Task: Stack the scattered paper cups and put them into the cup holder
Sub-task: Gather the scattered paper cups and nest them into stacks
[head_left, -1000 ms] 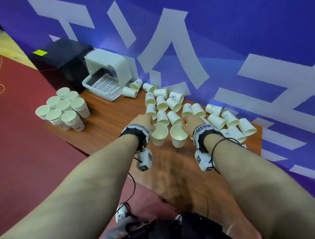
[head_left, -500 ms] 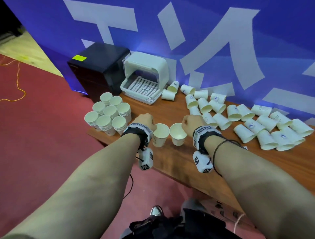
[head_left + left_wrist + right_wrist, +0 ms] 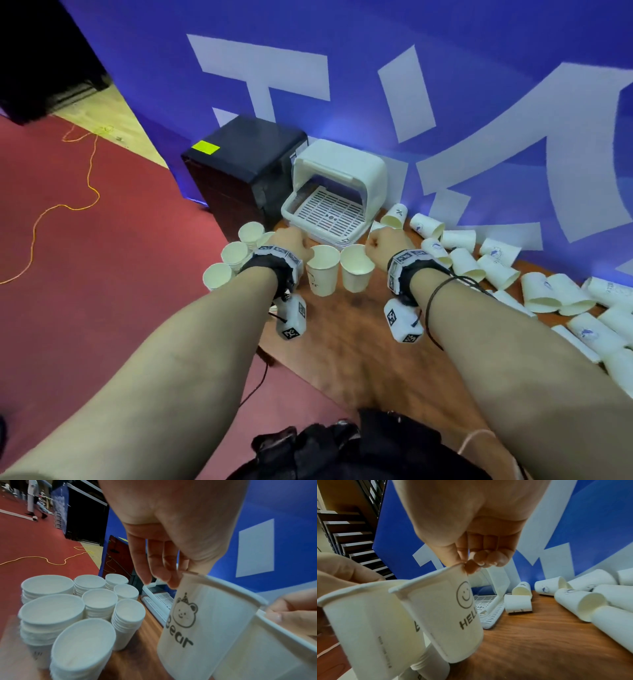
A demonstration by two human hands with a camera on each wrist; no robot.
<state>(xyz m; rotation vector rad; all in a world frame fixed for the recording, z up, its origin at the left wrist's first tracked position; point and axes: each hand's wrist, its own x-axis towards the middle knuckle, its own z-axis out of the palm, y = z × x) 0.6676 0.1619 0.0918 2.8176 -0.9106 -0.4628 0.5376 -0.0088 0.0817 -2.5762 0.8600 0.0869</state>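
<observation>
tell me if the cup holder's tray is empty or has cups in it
Empty: the cup holder shows only bare slotted grid; both held cups hang in front of it.

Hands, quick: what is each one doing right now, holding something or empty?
Left hand: closed, pinching the rim of the bear cup.
Right hand: closed, pinching the rim of the smiley cup.

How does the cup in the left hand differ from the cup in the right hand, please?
The cup in the left hand carries a bear face and the word "Bear"; the cup in the right hand carries a smiley and "HEL...". The left hand holds its cup nearer the stacked cups, the right hand nearer the scattered cups. Both are white paper cups, mouth up, pinched at the rim.
</observation>
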